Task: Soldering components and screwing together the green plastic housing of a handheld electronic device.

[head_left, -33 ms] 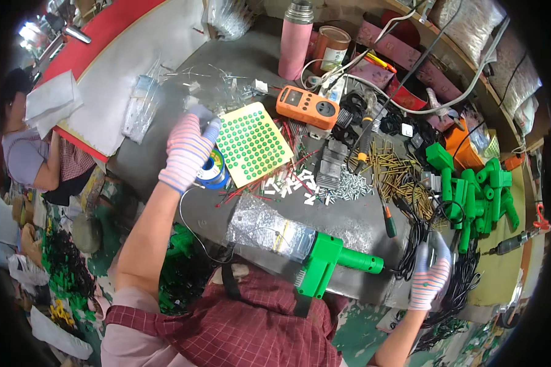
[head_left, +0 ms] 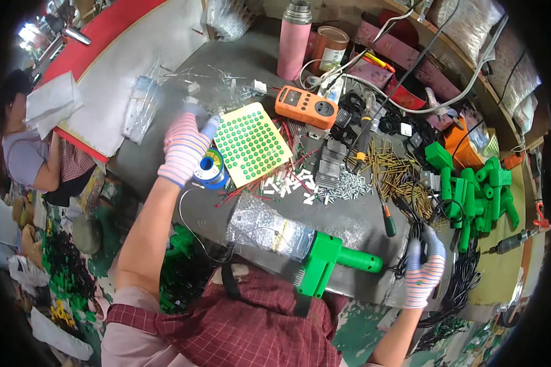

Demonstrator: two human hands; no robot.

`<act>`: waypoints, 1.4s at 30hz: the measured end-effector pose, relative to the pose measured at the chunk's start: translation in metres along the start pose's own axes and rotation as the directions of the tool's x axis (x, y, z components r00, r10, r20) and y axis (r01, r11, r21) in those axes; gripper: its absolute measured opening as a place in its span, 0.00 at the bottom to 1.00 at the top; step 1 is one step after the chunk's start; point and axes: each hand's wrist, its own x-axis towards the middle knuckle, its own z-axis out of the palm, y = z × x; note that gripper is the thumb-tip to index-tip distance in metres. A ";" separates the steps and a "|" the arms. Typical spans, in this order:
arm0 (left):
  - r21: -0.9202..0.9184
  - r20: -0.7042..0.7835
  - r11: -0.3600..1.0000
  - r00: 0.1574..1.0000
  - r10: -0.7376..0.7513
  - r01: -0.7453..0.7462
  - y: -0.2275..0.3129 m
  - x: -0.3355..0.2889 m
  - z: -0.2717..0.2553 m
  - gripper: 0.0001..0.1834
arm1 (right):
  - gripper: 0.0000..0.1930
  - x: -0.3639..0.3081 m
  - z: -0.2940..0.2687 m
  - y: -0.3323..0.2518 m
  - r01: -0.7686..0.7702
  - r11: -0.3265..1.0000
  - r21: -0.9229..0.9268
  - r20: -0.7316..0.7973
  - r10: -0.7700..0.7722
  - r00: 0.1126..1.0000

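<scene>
My left hand (head_left: 185,147), in a striped knit glove, is open beside a pale yellow sheet (head_left: 254,144) dotted with rows of green round stickers. Its thumb points at the sheet's left edge; the other fingertips are blurred. A blue wire spool (head_left: 210,172) sits partly behind that hand. Over at the right, my right hand (head_left: 425,275), gloved the same way, is open with thumb and fingers apart, close to black cables (head_left: 456,293). Between the hands, a green pistol-shaped housing (head_left: 321,260) lies at the bench's near edge, against clear bubble wrap (head_left: 266,226).
An orange meter (head_left: 306,107), a pink flask (head_left: 295,43) and a brown can (head_left: 330,46) stand farther back. Loose brass screws (head_left: 398,171), silver screws (head_left: 352,186) and a screwdriver (head_left: 389,220) lie mid-bench. Green housings (head_left: 477,189) are piled right. Another person (head_left: 30,134) sits far left.
My right hand has shifted slightly left and its thumb and fingers have spread. My left hand has moved a little left, away from the sticker sheet.
</scene>
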 end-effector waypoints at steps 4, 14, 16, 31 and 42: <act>0.175 0.172 0.954 0.946 -0.274 0.245 0.001 0.005 -0.014 0.27 | 0.20 0.004 0.026 -0.063 0.244 0.962 0.123 0.124 -0.259 0.958; -0.719 0.093 0.691 0.996 -0.011 0.075 0.109 -0.058 -0.024 0.05 | 0.20 0.020 0.036 -0.134 0.308 0.828 0.470 0.084 -0.389 0.917; -0.882 0.075 0.469 0.997 0.037 0.049 0.127 -0.078 -0.015 0.07 | 0.20 0.038 0.045 -0.157 0.432 0.759 0.488 -0.033 -0.478 0.878; -0.649 0.010 0.725 0.950 0.313 -0.232 0.178 -0.130 -0.004 0.11 | 0.15 0.067 0.072 -0.174 0.439 0.733 0.520 -0.106 -0.454 0.884; -0.596 -0.073 0.761 0.961 0.267 -0.256 0.162 -0.137 -0.011 0.11 | 0.10 0.047 0.065 -0.177 0.067 0.620 0.782 0.076 -0.201 0.977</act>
